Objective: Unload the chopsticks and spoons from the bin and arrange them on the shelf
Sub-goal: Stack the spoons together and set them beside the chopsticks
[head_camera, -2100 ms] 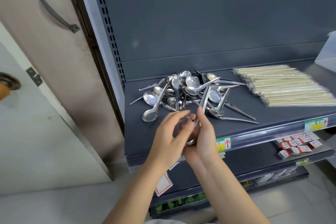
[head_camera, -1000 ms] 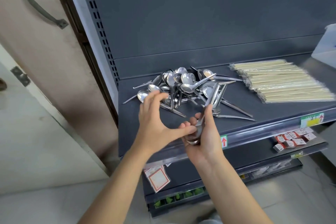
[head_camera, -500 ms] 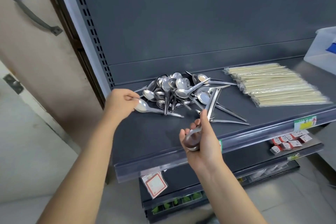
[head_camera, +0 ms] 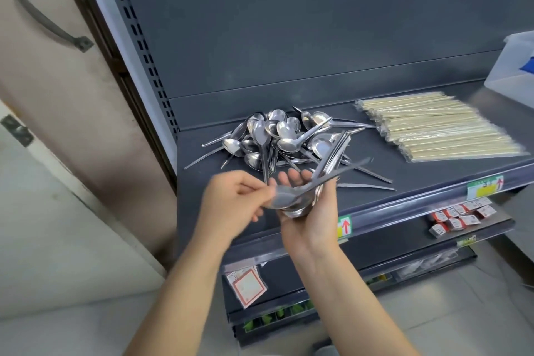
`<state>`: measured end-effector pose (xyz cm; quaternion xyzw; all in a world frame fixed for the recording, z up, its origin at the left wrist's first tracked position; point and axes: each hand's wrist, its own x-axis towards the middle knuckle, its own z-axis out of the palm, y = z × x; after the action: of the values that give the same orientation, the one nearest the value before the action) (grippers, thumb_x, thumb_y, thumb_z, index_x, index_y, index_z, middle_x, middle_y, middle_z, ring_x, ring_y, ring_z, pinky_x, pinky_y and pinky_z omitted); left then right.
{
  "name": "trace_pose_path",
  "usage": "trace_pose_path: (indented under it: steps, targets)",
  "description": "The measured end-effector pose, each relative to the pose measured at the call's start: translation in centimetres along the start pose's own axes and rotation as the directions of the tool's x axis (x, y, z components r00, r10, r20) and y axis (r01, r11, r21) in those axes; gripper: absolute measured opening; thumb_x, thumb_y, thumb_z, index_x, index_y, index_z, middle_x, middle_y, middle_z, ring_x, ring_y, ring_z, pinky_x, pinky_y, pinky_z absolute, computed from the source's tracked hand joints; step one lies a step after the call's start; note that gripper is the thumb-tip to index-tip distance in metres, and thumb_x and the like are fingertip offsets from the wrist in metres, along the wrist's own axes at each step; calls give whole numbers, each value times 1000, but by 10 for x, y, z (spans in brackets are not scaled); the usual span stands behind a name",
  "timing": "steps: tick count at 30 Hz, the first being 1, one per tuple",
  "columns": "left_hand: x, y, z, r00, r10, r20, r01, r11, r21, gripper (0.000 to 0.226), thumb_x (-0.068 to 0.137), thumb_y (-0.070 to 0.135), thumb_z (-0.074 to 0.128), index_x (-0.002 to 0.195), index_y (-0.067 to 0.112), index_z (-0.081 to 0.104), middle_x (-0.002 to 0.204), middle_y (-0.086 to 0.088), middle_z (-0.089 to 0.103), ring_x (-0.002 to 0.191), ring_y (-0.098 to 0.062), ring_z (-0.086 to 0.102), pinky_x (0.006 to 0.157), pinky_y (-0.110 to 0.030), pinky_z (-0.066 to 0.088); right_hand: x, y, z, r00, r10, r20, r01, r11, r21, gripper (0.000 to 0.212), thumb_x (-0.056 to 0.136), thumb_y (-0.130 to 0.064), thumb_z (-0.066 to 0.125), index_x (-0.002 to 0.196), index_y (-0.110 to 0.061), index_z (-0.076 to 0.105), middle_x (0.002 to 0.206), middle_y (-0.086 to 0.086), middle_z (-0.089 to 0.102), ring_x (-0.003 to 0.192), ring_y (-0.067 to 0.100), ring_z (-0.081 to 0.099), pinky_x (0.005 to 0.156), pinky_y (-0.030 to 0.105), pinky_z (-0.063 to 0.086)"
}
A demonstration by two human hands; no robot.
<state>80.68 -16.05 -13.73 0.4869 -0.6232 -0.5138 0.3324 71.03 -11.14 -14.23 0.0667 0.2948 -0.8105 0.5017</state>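
Steel spoons lie tangled on the dark shelf, seemingly plastic-wrapped chopsticks stacked neatly alongside them.

Your shelf lies bare along its left front, between the slotted upright and the spoon pile. That pile fills the middle back, and loose handles trail from it toward the front lip. A narrow bare strip parts it from the wrapped chopsticks on the right. The bin blocks the far right corner. Over the front edge hang your left hand, pinching a spoon, and your right hand, gripping a spoon stack.
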Motion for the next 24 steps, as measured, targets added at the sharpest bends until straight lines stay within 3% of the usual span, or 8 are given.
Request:
trace_pose_path:
  steps: [3,6,11,15,20,22,24]
  targets:
    - [-7,0,37,999,44,-11,-43,998,43,22,72,20,81,62,15,62,51,6,62,44,-4,53,47,-17,41,2,-9,0,998,-37,-42,37,999,14,51,86,-64,47,77,-15,54,65,0,55,58,17,61,66,31,56]
    - [-9,8,59,993,111,-46,-105,988,115,24,74,19,79,62,15,59,53,11,59,47,4,52,50,-9,40,7,-21,0,994,-68,-83,68,998,-5,44,88,-57,52,74,-15,50,58,-3,46,45,12,55,56,25,54]
    - [-1,19,79,974,222,-31,-214,961,175,21,79,26,75,67,15,61,59,7,60,52,0,51,52,-13,42,23,-58,-16,981,-150,-122,147,989,-36,43,91,-56,49,75,-17,51,57,-4,46,55,15,53,59,27,54]
    - [17,19,103,950,296,-99,-223,864,452,21,88,39,62,85,19,58,79,9,59,70,-7,53,65,-24,42,32,-94,-27,959,-167,-229,153,985,-82,44,83,-62,56,79,-18,54,60,-4,46,57,16,51,60,26,54]
    - [40,17,121,991,122,-58,-48,721,691,37,88,42,61,113,15,56,112,0,52,95,-21,55,72,-28,39,33,-111,-44,955,-165,-246,145,985,-97,38,83,-54,62,71,-20,51,56,-6,42,46,12,42,62,25,49]
    - [47,20,125,994,96,-49,-32,695,718,29,87,35,63,109,15,61,107,0,57,87,-17,57,67,-24,39,29,-114,-48,960,-157,-232,135,985,-106,32,83,-48,66,73,-20,52,56,-6,43,47,9,45,59,24,48]
    - [52,22,126,999,17,-41,13,773,634,17,86,25,66,99,13,66,86,5,63,68,-7,57,56,-17,40,28,-115,-53,962,-158,-222,131,983,-131,27,82,-44,68,77,-21,53,57,-6,43,46,8,45,54,22,48]
